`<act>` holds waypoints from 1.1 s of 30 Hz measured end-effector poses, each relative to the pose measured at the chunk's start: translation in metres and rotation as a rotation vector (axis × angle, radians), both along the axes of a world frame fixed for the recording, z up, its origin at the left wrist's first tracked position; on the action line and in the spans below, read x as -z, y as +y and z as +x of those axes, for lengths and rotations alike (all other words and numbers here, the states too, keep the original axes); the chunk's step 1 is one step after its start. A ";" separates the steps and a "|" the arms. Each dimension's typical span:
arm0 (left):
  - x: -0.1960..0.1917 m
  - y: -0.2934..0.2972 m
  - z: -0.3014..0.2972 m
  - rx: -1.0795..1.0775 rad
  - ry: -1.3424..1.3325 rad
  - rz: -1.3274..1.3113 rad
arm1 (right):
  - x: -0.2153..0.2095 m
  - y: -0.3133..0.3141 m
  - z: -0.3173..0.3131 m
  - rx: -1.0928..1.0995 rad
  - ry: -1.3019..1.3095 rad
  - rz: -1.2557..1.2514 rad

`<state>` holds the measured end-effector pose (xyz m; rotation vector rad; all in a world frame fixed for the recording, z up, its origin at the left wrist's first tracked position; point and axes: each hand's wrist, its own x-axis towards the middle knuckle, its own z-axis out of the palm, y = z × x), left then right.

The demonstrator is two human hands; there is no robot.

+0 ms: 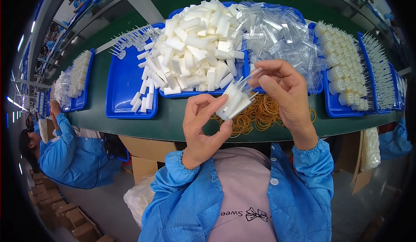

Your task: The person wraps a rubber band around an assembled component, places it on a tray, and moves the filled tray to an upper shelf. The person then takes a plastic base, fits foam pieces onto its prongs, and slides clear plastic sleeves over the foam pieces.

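Observation:
My left hand (201,127) grips a small bundle of white foam sticks (234,100) from below, above the near edge of the dark green table (130,123). My right hand (284,92) holds a clear plastic sleeve (253,75) at the upper end of that bundle, fingers pinched on it. A loose pile of tan rubber bands (260,114) lies on the table just beneath both hands. Behind them, a blue tray (173,92) holds a heap of white foam sticks (195,47).
A pile of clear plastic sleeves (281,34) fills the tray behind my right hand. Blue trays (336,105) at right hold bundled white parts (344,64). Another blue tray (121,86) sits at left. A person in a blue coat (71,153) sits at far left. Cardboard boxes (145,155) stand under the table.

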<state>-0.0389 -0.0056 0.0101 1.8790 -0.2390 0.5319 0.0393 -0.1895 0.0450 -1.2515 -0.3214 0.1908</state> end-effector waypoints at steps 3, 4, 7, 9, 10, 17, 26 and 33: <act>-0.004 -0.002 0.002 0.019 0.035 0.024 | -0.002 -0.002 -0.002 0.007 -0.035 -0.005; -0.005 -0.002 0.003 0.041 0.061 0.037 | -0.003 -0.003 -0.003 0.006 -0.064 -0.002; -0.011 -0.002 0.002 0.075 0.013 0.044 | -0.006 -0.004 -0.007 0.011 -0.101 0.002; -0.011 -0.001 0.003 0.094 0.015 0.032 | -0.008 -0.005 -0.008 0.004 -0.107 0.002; -0.011 -0.001 0.003 0.112 0.017 0.020 | -0.009 -0.006 -0.008 -0.004 -0.113 0.004; -0.011 0.003 0.006 0.178 0.031 -0.015 | -0.012 -0.010 -0.007 -0.036 -0.098 -0.004; -0.005 -0.003 0.014 0.562 0.529 -0.676 | -0.011 -0.020 -0.005 -0.113 -0.011 0.002; 0.011 -0.005 0.017 0.914 1.035 -1.238 | -0.012 -0.026 -0.002 -0.120 -0.256 -0.408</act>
